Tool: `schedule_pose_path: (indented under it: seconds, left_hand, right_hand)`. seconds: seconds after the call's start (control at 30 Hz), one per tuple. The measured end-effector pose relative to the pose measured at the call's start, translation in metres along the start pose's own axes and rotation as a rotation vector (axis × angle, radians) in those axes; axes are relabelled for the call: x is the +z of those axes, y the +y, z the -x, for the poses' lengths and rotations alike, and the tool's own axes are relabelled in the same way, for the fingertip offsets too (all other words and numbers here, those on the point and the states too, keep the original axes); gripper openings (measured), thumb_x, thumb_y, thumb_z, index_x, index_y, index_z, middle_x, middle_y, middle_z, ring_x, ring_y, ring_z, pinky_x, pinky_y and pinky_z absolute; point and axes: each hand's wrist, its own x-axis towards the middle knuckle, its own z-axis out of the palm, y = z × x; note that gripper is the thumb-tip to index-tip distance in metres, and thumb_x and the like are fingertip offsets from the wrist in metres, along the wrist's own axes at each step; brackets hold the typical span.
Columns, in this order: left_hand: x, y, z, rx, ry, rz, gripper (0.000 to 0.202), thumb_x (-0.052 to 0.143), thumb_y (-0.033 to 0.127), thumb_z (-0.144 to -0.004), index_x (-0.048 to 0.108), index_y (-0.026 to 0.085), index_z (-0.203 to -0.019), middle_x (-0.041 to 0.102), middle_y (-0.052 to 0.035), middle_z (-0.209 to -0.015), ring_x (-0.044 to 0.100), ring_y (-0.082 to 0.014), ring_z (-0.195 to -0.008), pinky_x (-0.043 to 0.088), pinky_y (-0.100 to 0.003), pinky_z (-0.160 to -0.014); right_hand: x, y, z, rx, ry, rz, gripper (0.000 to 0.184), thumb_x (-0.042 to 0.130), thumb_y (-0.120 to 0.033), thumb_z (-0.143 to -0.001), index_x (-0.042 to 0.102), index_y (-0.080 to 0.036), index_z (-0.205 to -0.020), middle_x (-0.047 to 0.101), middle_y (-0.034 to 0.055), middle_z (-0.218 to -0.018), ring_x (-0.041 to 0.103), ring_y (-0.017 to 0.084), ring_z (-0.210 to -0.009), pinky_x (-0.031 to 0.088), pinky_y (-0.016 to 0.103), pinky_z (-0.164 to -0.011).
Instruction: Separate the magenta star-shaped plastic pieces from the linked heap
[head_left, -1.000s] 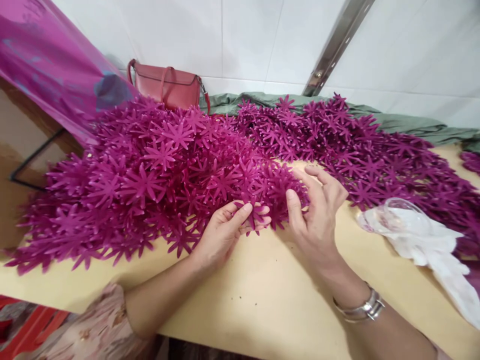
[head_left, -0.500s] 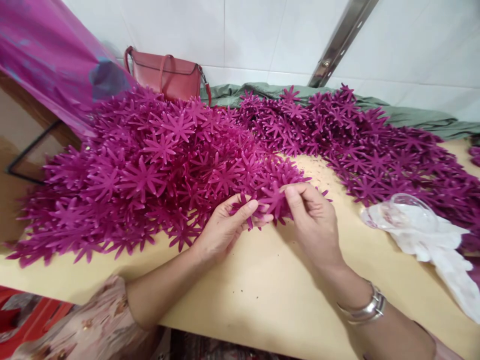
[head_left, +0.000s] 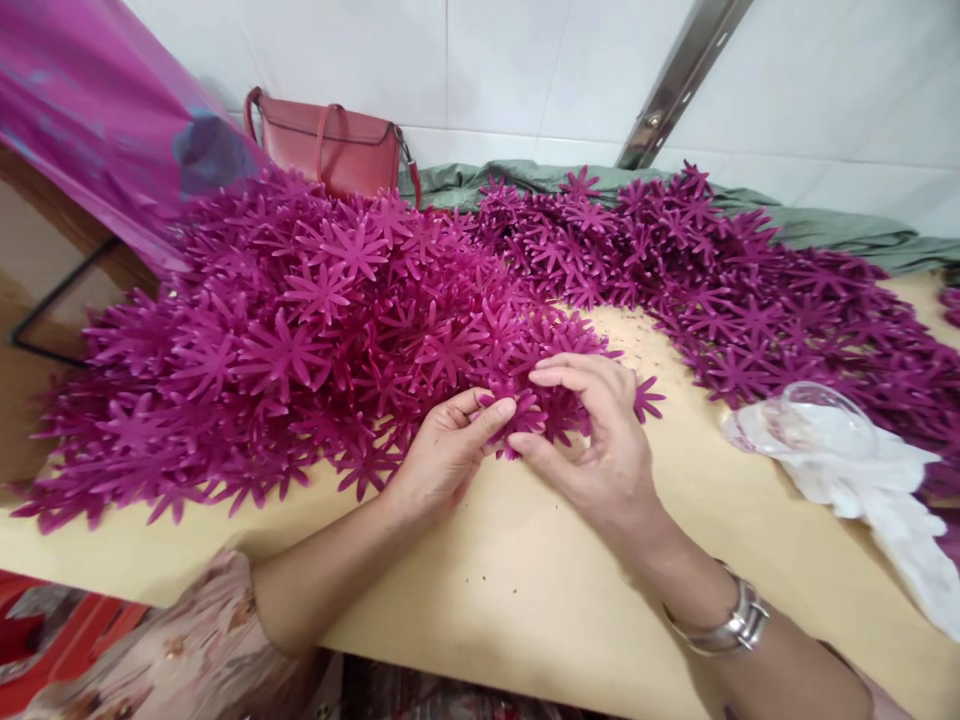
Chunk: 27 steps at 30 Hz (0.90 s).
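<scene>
A big heap of magenta star-shaped flower pieces (head_left: 315, 330) covers the left and back of a pale wooden table (head_left: 525, 590). My left hand (head_left: 442, 455) is closed on a small stack of these flower pieces (head_left: 517, 415) at the heap's near edge, thumb on top. My right hand (head_left: 600, 440) meets it from the right, fingers curled over the same stack and thumb pinching beneath it. One loose flower piece (head_left: 646, 397) sticks out just behind my right knuckles. A metal watch (head_left: 739, 620) is on my right wrist.
A red handbag (head_left: 330, 145) stands at the back against the white tiled wall, beside a green cloth (head_left: 825, 235). A magenta plastic bag (head_left: 90, 120) hangs at the left. A crumpled clear and white plastic bag (head_left: 847, 460) lies at the right. More flowers trail along the back right.
My right hand came in from an open pose behind the heap's edge and closed on the flower stack that my left hand holds. The left hand barely moved.
</scene>
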Motion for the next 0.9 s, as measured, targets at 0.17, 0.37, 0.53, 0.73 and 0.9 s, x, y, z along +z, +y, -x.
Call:
schedule_pose_path:
  seconds: [0.17,0.37,0.53,0.73,0.9]
  left_hand:
    - [-0.002,0.001,0.000,-0.009,-0.059,-0.005,0.026,0.091,0.034,-0.074,0.075,0.014,-0.075,0.068,0.0018,-0.066,0.060,-0.0088,-0.060,0.050,-0.022,-0.064]
    - [-0.004,-0.001,0.000,-0.041,-0.073,-0.058,0.022,0.089,0.031,-0.077,0.079,0.017,-0.092,0.078,-0.0031,-0.083,0.071,-0.0156,-0.074,0.056,-0.031,-0.081]
    - [-0.004,-0.002,0.000,0.006,-0.077,-0.078,0.019,0.085,0.031,-0.082,0.075,0.016,-0.085,0.077,-0.0024,-0.080,0.069,-0.0127,-0.072,0.055,-0.026,-0.077]
    - [-0.005,-0.004,-0.002,0.021,0.014,0.022,0.020,0.085,0.028,-0.081,0.071,0.017,-0.089,0.075,0.0013,-0.081,0.069,-0.0112,-0.069,0.057,-0.024,-0.070]
    - [-0.002,-0.003,-0.001,0.022,0.051,0.016,0.026,0.090,0.028,-0.075,0.068,0.017,-0.083,0.072,0.0041,-0.075,0.064,-0.0077,-0.062,0.052,-0.019,-0.064]
  right_hand:
    - [0.009,0.005,0.003,0.266,-0.067,-0.338,0.010,0.074,-0.030,-0.090,0.067,-0.025,-0.095,0.069,0.0039,-0.097,0.065,0.022,-0.092,0.054,0.041,-0.086]
    - [0.004,0.013,0.000,0.354,-0.061,-0.355,0.021,0.064,-0.035,-0.098,0.065,-0.023,-0.080,0.067,0.0016,-0.082,0.062,0.019,-0.077,0.052,0.034,-0.075]
    - [0.001,0.012,0.001,0.253,-0.018,-0.213,0.028,0.051,-0.035,-0.106,0.071,-0.023,-0.091,0.073,0.0061,-0.097,0.068,0.022,-0.095,0.053,0.039,-0.090]
    - [-0.003,0.016,-0.003,0.439,0.134,-0.286,0.031,0.056,-0.043,-0.104,0.075,-0.021,-0.092,0.077,0.0056,-0.092,0.071,0.021,-0.088,0.057,0.038,-0.087]
    - [0.001,0.011,-0.002,0.405,0.029,-0.423,0.030,0.067,-0.049,-0.096,0.071,-0.023,-0.109,0.074,0.0059,-0.103,0.070,0.021,-0.096,0.056,0.038,-0.090]
